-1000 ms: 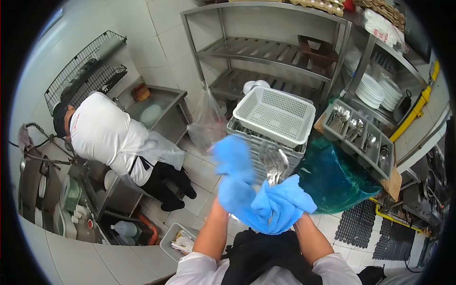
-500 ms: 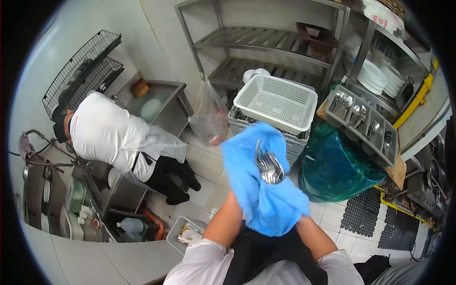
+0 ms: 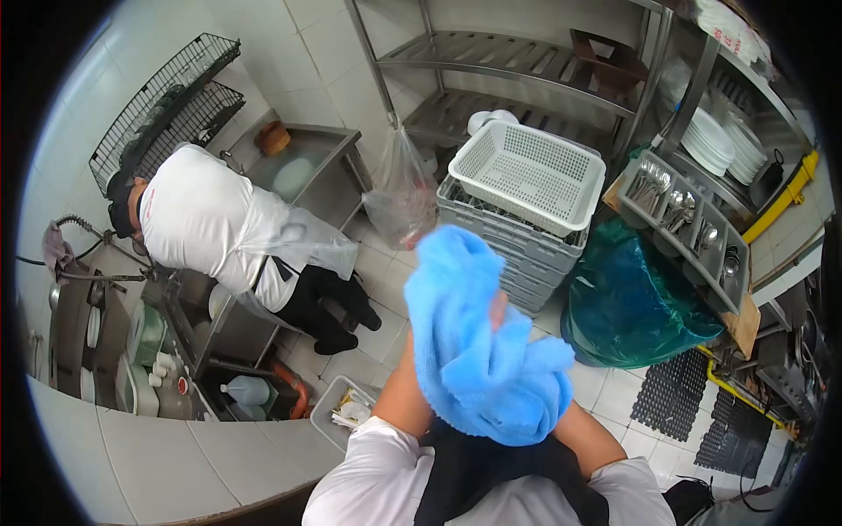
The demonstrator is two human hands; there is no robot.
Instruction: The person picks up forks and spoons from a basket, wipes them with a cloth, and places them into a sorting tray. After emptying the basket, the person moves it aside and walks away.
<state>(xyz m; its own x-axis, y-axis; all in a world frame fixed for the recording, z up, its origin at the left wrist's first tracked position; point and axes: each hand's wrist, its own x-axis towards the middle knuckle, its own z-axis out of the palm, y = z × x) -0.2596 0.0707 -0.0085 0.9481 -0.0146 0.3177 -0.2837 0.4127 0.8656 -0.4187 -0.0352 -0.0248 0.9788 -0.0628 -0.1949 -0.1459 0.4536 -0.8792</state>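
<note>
A blue cloth (image 3: 478, 351) is bunched in front of my chest and wraps over both my hands. My left hand (image 3: 497, 309) shows only as a bit of finger at a fold in the cloth, with the cloth draped up over it. My right hand is hidden under the lower part of the cloth; only its forearm (image 3: 586, 431) shows. The spoons seen earlier are covered by the cloth.
A co-worker in white (image 3: 206, 223) bends over a sink at the left. Ahead stands a stack of grey crates (image 3: 513, 254) topped by a white basket (image 3: 526, 174). A cutlery tray (image 3: 688, 230), a green bag (image 3: 631, 307), stacked plates (image 3: 712, 140) and black floor mats (image 3: 671, 399) are at the right.
The bunch of spoons that stuck out of the cloth has been covered. My left hand has brought the cloth over and down around them.
</note>
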